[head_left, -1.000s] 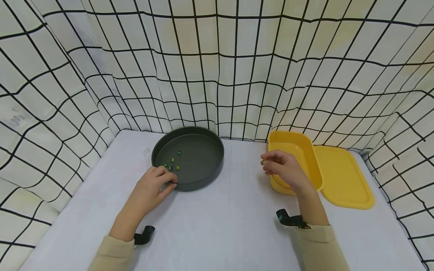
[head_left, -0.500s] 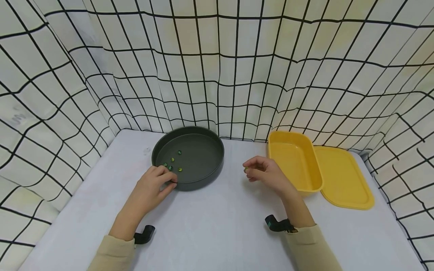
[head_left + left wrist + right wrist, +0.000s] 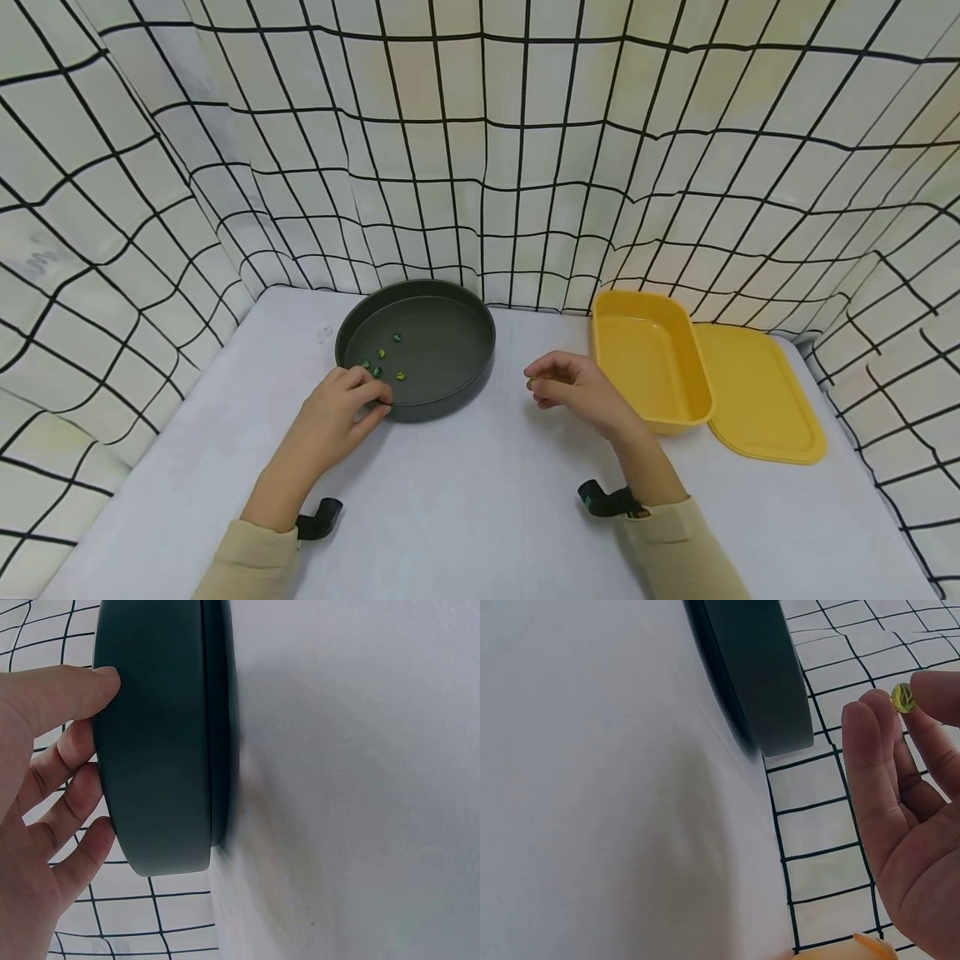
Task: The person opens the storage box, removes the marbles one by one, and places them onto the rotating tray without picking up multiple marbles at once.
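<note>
A round dark green pan [image 3: 442, 333] sits on the white table with several small green marbles [image 3: 401, 376] lying in its left half. My left hand [image 3: 337, 425] grips the pan's near-left rim; in the left wrist view the thumb [image 3: 97, 686] presses the outer wall while the other fingers reach over the edge. My right hand [image 3: 573, 387] is raised between the pan and a yellow container. It pinches a clear yellow-green marble [image 3: 903, 697] between thumb and fingertips, and that marble is mostly hidden in the head view.
The yellow rectangular container [image 3: 652, 358] stands open at the right, and a flat yellow lid [image 3: 765, 396] lies beside it. White walls with a black grid [image 3: 517, 150] close in the table at the back and sides.
My right hand has moved left, from over the yellow container's near-left edge toward the pan, carrying the marble. One marble in the pan has rolled slightly right. The left hand stays on the rim.
</note>
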The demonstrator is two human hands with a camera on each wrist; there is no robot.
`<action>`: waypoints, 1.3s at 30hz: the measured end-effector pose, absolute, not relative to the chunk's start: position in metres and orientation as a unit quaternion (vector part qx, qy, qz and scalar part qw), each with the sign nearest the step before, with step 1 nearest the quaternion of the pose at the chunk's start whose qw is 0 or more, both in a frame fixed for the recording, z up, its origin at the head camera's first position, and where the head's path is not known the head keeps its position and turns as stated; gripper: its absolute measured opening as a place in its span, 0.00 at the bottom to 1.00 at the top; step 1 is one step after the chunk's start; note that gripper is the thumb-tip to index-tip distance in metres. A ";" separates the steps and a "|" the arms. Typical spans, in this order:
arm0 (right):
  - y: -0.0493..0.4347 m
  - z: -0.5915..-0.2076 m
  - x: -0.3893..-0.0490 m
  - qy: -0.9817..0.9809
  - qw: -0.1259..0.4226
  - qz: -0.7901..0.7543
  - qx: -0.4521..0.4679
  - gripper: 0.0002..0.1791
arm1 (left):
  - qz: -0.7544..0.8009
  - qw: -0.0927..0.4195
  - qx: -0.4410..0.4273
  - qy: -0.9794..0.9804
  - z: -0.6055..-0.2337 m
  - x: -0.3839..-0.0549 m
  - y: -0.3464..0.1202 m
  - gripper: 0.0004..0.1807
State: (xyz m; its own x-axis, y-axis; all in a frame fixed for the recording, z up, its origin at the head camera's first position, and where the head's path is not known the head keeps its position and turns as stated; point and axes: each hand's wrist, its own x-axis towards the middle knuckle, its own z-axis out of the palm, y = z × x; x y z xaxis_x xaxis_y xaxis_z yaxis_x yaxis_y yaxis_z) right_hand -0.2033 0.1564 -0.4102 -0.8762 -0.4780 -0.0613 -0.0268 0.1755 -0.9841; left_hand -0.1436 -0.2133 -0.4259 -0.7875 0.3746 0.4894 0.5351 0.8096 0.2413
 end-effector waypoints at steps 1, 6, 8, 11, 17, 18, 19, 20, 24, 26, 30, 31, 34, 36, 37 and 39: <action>0.156 -0.410 -0.203 0.744 0.183 -0.620 -0.169 0.10 | -0.187 0.213 -0.245 -0.927 -0.426 -0.143 -0.213 0.11; 0.151 -0.411 -0.203 0.739 0.186 -0.623 -0.177 0.11 | -0.186 0.209 -0.243 -0.929 -0.424 -0.142 -0.215 0.11; 0.148 -0.411 -0.204 0.736 0.187 -0.624 -0.183 0.11 | -0.186 0.209 -0.243 -0.929 -0.423 -0.141 -0.215 0.11; 0.142 -0.410 -0.206 0.731 0.186 -0.629 -0.189 0.10 | -0.191 0.210 -0.246 -0.927 -0.422 -0.142 -0.215 0.11; 0.132 -0.406 -0.210 0.722 0.187 -0.638 -0.193 0.10 | -0.193 0.217 -0.248 -0.924 -0.422 -0.143 -0.212 0.11; 0.130 -0.405 -0.210 0.719 0.190 -0.640 -0.192 0.10 | -0.192 0.218 -0.247 -0.924 -0.422 -0.143 -0.212 0.11; 0.129 -0.405 -0.211 0.717 0.191 -0.642 -0.191 0.10 | -0.192 0.219 -0.246 -0.925 -0.422 -0.143 -0.212 0.11; 0.127 -0.404 -0.212 0.715 0.194 -0.644 -0.189 0.10 | -0.192 0.219 -0.245 -0.925 -0.423 -0.143 -0.212 0.11; 0.119 -0.401 -0.216 0.711 0.203 -0.647 -0.186 0.11 | -0.192 0.217 -0.243 -0.926 -0.424 -0.143 -0.213 0.10; 0.114 -0.400 -0.218 0.711 0.208 -0.645 -0.187 0.13 | -0.192 0.217 -0.244 -0.926 -0.425 -0.143 -0.213 0.10; 0.104 -0.395 -0.221 0.710 0.220 -0.639 -0.199 0.15 | -0.191 0.215 -0.244 -0.926 -0.425 -0.142 -0.212 0.10; 0.101 -0.395 -0.222 0.709 0.223 -0.638 -0.202 0.16 | -0.190 0.214 -0.243 -0.927 -0.425 -0.142 -0.212 0.10; 0.093 -0.393 -0.225 0.708 0.230 -0.634 -0.207 0.14 | -0.187 0.211 -0.243 -0.928 -0.425 -0.142 -0.212 0.10; 0.087 -0.392 -0.228 0.709 0.234 -0.633 -0.207 0.11 | -0.186 0.209 -0.242 -0.929 -0.425 -0.143 -0.211 0.11; 0.083 -0.392 -0.229 0.708 0.236 -0.632 -0.208 0.11 | -0.185 0.208 -0.242 -0.929 -0.425 -0.143 -0.211 0.11; 0.077 -0.391 -0.232 0.707 0.239 -0.633 -0.207 0.10 | -0.185 0.208 -0.241 -0.930 -0.425 -0.143 -0.212 0.11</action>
State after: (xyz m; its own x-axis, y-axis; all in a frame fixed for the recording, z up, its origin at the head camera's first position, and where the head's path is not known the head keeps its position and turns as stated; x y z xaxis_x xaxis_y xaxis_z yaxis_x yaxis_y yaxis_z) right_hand -0.2316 0.0770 -0.3908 -0.8000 -0.5952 -0.0756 0.0094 0.1136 -0.9935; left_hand -0.1429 -0.2115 -0.4246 -0.7967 0.3722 0.4762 0.5258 0.8153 0.2426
